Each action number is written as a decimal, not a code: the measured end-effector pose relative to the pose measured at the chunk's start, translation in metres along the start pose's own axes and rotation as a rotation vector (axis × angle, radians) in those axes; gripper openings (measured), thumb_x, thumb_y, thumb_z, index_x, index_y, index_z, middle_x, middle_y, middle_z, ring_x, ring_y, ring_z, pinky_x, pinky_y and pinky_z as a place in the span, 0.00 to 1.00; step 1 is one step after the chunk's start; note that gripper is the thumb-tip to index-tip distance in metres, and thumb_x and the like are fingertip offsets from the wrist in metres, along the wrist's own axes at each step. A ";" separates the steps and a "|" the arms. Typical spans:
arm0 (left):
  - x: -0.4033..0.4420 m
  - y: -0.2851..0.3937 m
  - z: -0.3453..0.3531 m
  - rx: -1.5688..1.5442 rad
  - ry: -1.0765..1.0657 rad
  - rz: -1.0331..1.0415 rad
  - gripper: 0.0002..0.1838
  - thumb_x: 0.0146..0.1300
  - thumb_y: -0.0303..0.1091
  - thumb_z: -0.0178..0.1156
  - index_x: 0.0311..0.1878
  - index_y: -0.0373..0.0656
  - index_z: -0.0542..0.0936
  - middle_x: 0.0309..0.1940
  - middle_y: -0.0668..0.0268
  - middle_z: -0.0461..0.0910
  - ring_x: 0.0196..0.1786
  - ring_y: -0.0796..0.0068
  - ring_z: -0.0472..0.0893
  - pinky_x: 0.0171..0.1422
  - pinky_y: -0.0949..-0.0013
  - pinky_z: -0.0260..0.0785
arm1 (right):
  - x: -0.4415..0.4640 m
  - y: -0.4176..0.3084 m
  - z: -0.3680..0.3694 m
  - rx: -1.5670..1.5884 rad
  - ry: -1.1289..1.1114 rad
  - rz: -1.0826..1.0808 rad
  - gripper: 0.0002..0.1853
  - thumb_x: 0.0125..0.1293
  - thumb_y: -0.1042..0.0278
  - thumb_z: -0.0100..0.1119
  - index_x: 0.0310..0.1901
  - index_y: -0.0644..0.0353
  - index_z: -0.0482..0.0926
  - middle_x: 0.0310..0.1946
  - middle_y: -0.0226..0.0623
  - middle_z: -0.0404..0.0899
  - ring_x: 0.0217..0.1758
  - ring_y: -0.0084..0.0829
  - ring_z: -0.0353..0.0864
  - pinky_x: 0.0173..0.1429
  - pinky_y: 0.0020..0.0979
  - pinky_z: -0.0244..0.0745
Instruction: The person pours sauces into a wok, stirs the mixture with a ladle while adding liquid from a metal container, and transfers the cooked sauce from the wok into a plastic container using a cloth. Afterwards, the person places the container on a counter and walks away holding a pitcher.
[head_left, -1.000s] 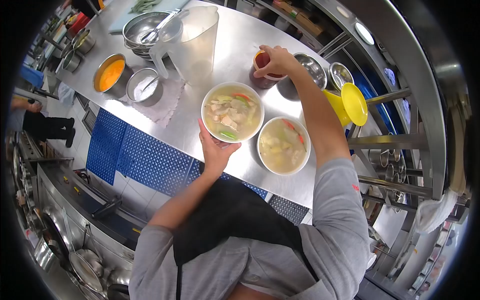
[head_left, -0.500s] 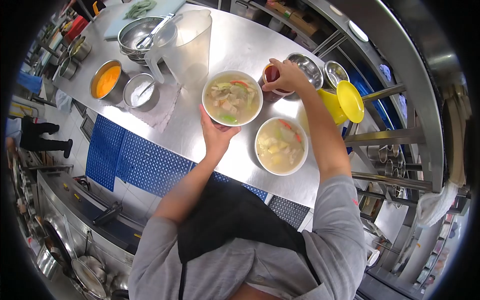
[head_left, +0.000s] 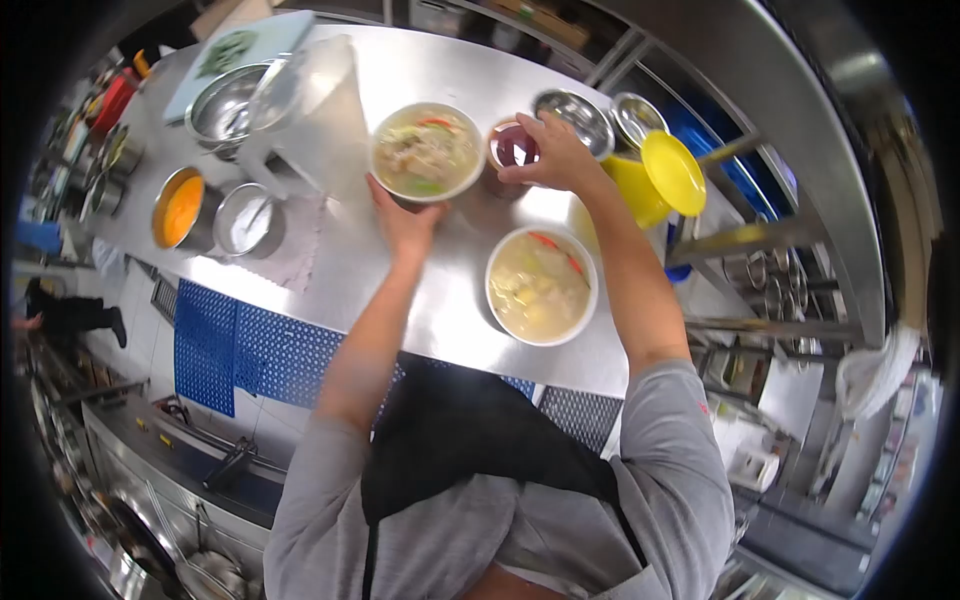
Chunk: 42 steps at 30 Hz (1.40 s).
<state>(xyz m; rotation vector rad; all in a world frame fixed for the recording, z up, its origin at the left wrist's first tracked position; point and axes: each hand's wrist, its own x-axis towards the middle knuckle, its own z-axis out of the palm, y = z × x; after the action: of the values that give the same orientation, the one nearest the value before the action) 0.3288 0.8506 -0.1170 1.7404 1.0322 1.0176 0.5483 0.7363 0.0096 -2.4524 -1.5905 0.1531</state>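
My left hand point(head_left: 407, 225) grips the near side of a white bowl point(head_left: 426, 152) of soup with pale pieces, red strips and a bit of green. To its right, my right hand point(head_left: 550, 150) is closed on the rim of a container of dark red liquid point(head_left: 512, 150). A second white bowl of soup point(head_left: 541, 285), with red strips near its far edge, stands nearer to me on the steel table point(head_left: 440, 290). Behind my right forearm are a yellow container point(head_left: 640, 190) with a round yellow lid point(head_left: 673, 173) and two metal bowls point(head_left: 573, 120).
At the left are a blurred clear pitcher point(head_left: 315, 110), metal strainers point(head_left: 225, 105), a pot of orange liquid point(head_left: 182, 208) and a bowl of white powder point(head_left: 248, 220) on a cloth point(head_left: 295, 240). A cutting board point(head_left: 285, 38) lies beyond. Another person point(head_left: 75, 312) stands far left.
My left hand and its bowl have moved away from the second bowl, toward the far side of the table. The red container, still in my right hand, has shifted slightly. The whole view has turned a little.
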 end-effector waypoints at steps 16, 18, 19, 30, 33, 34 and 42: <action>0.073 -0.010 0.033 0.066 -0.016 -0.074 0.73 0.36 0.47 0.84 0.78 0.28 0.45 0.74 0.42 0.60 0.76 0.48 0.63 0.79 0.61 0.56 | -0.288 0.007 0.038 0.579 -0.045 0.536 0.55 0.43 0.67 0.79 0.74 0.67 0.60 0.68 0.53 0.71 0.72 0.48 0.69 0.76 0.38 0.63; 0.082 -0.006 0.037 0.053 -0.036 -0.075 0.73 0.36 0.45 0.84 0.78 0.28 0.44 0.73 0.41 0.61 0.75 0.47 0.64 0.78 0.61 0.57 | -0.286 -0.007 0.036 0.654 -0.010 0.559 0.57 0.41 0.66 0.80 0.75 0.67 0.60 0.67 0.53 0.72 0.71 0.48 0.71 0.76 0.39 0.63; 0.084 -0.007 0.039 0.058 -0.041 -0.071 0.73 0.36 0.44 0.84 0.78 0.28 0.44 0.72 0.40 0.61 0.74 0.47 0.64 0.78 0.60 0.57 | -0.280 -0.013 0.038 0.696 0.001 0.553 0.58 0.40 0.66 0.81 0.75 0.67 0.60 0.66 0.52 0.73 0.70 0.48 0.71 0.76 0.39 0.63; 0.117 -0.005 0.041 0.181 -0.110 -0.176 0.73 0.38 0.45 0.83 0.78 0.33 0.40 0.69 0.41 0.66 0.73 0.46 0.66 0.76 0.57 0.60 | -0.274 -0.009 0.042 0.696 -0.018 0.508 0.67 0.33 0.54 0.85 0.78 0.60 0.56 0.64 0.42 0.76 0.62 0.37 0.78 0.56 0.42 0.77; 0.098 0.005 0.030 0.184 -0.121 -0.199 0.59 0.43 0.43 0.81 0.75 0.33 0.56 0.66 0.44 0.70 0.68 0.46 0.71 0.72 0.57 0.64 | -0.278 -0.003 0.050 0.694 -0.015 0.518 0.67 0.33 0.53 0.86 0.77 0.60 0.58 0.64 0.43 0.77 0.61 0.38 0.78 0.56 0.41 0.77; 0.086 0.010 0.018 0.164 -0.162 -0.158 0.53 0.45 0.42 0.79 0.72 0.34 0.62 0.65 0.45 0.72 0.66 0.47 0.73 0.70 0.58 0.66 | -0.278 -0.001 0.052 0.691 -0.014 0.519 0.67 0.33 0.54 0.86 0.77 0.60 0.58 0.63 0.44 0.77 0.61 0.38 0.78 0.56 0.41 0.77; 0.018 0.071 -0.112 0.237 0.554 0.635 0.31 0.53 0.30 0.74 0.60 0.34 0.74 0.60 0.51 0.70 0.65 0.58 0.68 0.66 0.59 0.62 | -0.269 -0.012 0.051 0.723 0.054 0.476 0.63 0.33 0.58 0.86 0.75 0.61 0.62 0.59 0.41 0.80 0.54 0.36 0.80 0.53 0.39 0.78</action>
<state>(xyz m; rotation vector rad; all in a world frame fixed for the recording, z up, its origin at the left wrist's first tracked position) 0.2488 0.8746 -0.0125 2.0973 0.9644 1.9223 0.4171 0.5024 -0.0447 -2.1444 -0.7042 0.6082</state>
